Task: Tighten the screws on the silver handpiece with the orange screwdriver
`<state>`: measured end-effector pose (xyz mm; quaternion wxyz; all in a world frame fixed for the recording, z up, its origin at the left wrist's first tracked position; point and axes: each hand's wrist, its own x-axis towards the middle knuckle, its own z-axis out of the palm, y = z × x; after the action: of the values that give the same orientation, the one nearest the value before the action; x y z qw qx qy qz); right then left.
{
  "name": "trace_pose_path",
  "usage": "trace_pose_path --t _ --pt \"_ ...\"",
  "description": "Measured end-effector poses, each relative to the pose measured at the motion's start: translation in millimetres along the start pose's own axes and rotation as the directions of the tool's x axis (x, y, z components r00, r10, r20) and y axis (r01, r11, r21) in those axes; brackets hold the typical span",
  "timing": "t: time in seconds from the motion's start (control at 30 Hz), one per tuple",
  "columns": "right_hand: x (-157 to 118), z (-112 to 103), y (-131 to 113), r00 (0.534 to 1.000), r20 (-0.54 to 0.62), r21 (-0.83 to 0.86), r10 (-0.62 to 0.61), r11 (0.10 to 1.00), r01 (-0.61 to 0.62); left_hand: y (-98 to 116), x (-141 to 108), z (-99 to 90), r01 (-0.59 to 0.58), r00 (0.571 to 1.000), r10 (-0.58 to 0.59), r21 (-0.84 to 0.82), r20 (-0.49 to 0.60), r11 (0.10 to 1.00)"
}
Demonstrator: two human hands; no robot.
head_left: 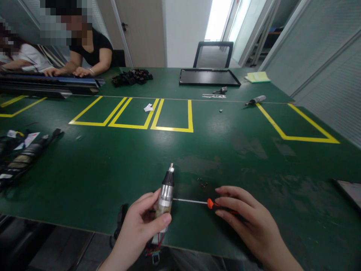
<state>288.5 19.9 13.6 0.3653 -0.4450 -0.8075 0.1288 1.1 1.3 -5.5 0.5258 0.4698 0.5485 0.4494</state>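
Note:
My left hand [141, 222] is closed round the body of an electric screwdriver [167, 192], whose metal nose points up and away from me. From its lower end hang red wires and a small circuit board [155, 256]. Between the thumb and fingers of my right hand [245, 216] is the orange and black handle of a screwdriver [194, 201]. The shaft lies level, and its tip meets the side of the electric screwdriver; whether it sits in a screw cannot be made out. Several tiny screws [203, 184] are scattered on the green table [126, 158] just beyond.
Left, more cabled tools [25, 158] lie in a pile. Yellow tape [172, 129] marks rectangles across the table. Farther back are a black panel [210, 77], dark small parts [132, 77], another tool [256, 100] and a yellow-green pad [257, 77]. Co-workers [93, 52] sit far left.

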Motion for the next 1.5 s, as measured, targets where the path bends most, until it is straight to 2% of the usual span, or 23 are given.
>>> trace_pose_path --t 0.17,0.3,1.0,1.13,1.33,1.5 --pt "-1.6 1.9 -2.8 0.984 0.139 0.058 0.11 0.991 -0.119 1.0 -0.5 0.2 -0.003 1.0 0.003 -0.001 -0.003 1.0" --pt "0.8 0.6 -6.7 0.971 0.163 0.009 0.175 0.984 -0.179 2.6 -0.5 1.3 -0.005 1.0 0.005 0.012 -0.017 1.0" --pt "-1.1 5.3 -1.8 0.99 0.092 -0.012 0.109 0.994 -0.109 2.0 0.3 2.1 0.018 1.0 -0.018 -0.034 0.022 0.999" --pt "-4.4 6.7 1.0 0.988 0.126 -0.015 0.094 0.996 -0.093 2.0 -0.2 1.7 0.014 1.0 -0.013 -0.035 0.017 0.999" --pt "-3.7 4.5 -5.7 0.972 0.167 -0.11 0.166 0.983 -0.149 1.6 -0.4 0.0 0.004 1.0 -0.004 -0.013 0.014 1.0" --pt "2.0 2.8 -8.0 0.976 0.183 -0.062 0.119 0.992 -0.109 0.3 -0.3 0.5 0.008 1.0 -0.008 -0.015 0.027 1.0"
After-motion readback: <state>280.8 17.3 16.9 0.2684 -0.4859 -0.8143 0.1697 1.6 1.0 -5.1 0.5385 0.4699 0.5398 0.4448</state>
